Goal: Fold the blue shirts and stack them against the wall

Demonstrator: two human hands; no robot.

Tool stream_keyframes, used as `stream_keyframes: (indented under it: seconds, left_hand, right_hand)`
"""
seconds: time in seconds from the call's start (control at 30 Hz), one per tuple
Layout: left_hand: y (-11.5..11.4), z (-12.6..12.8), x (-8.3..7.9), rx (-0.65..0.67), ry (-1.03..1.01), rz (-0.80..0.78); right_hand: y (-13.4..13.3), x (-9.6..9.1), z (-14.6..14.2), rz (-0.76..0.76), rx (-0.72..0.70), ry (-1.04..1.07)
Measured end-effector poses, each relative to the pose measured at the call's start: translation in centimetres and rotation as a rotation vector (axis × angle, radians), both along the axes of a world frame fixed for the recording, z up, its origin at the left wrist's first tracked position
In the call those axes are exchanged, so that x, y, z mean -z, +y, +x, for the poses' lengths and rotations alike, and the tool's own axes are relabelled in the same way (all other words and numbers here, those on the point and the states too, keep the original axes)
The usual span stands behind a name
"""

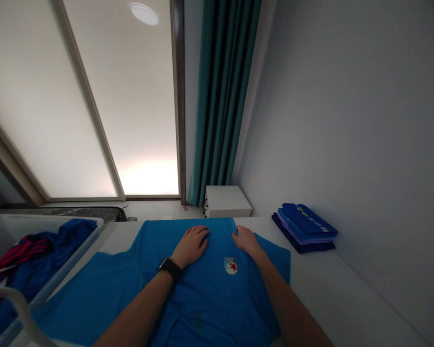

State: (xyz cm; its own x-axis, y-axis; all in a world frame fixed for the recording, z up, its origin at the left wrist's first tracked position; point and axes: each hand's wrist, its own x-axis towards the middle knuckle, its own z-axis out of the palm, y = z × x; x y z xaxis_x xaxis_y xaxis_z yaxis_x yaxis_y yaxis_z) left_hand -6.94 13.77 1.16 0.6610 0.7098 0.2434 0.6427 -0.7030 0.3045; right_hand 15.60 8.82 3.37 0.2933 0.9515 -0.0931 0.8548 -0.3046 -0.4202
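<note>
A blue T-shirt (210,284) lies spread across the white table, with a small round emblem (231,266) on its chest. One sleeve (90,284) reaches out to the left. My left hand (191,246), with a dark watch (169,268) at the wrist, rests palm down on the upper part of the shirt, fingers stretched out. To the right of it, my right hand (246,239) has its fingers curled over the cloth near the shirt's far edge, pinching it. The near end of the shirt is rumpled and partly hidden by my forearms.
A stack of folded clothes (305,227) sits at the right against the wall. On the left stands a white plastic basket (74,258) with blue and red clothes in it. Beyond the table are a white cabinet (227,200) and a green curtain (224,106).
</note>
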Motion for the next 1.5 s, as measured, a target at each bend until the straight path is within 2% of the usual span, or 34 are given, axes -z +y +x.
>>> stream_keyframes:
  seconds: [0.3,0.43,0.5,0.6,0.67,0.73,0.87,0.97,1.07,1.17,1.37,1.5]
  left_hand:
    - [-0.2,0.1,-0.3,-0.006,-0.001,-0.006]
    - [-0.2,0.0,-0.3,-0.007,0.000,-0.007]
    - [-0.2,0.0,-0.3,0.004,0.000,-0.001]
    - [-0.2,0.0,-0.3,0.015,0.013,0.003]
    - [-0.2,0.0,-0.2,0.020,0.019,0.009]
    - [-0.3,0.0,-0.2,0.023,0.018,0.018]
    - [-0.3,0.0,-0.2,0.027,0.028,0.027]
    - [-0.3,0.1,-0.1,0.028,0.037,0.034]
    - [-0.4,0.1,0.0,0.028,0.040,0.028]
    - [-0.4,0.2,0.0,0.025,0.048,0.014]
    - [-0.6,0.2,-0.3,0.030,0.046,0.025]
    - [-0.6,0.1,-0.3,0.033,0.045,0.035]
  right_hand:
    - [-0.1,-1.2,2.0,0.053,-0.030,0.593]
    - [-0.3,-1.3,3.9,0.126,0.054,1.082]
    - [-0.5,-1.3,4.9,0.160,0.107,1.214]
    - [-0.9,-1.4,6.1,0.222,0.180,1.250]
    - [-1.5,-1.6,6.4,0.226,0.180,1.237]
    - [-2.1,-1.9,6.3,0.147,0.119,1.174]
    - [-2.8,-2.7,5.4,-0.103,0.000,0.900]
    - [-2.4,-3.3,5.1,-0.164,-0.029,0.907]
    - [-1.1,-3.6,4.9,-0.133,-0.004,1.093]
    - [0.8,-3.4,4.6,-0.084,0.009,1.183]
    - [4.6,-2.2,2.8,0.040,0.023,1.179]
    - [5.7,-1.6,3.1,0.201,0.091,1.114]
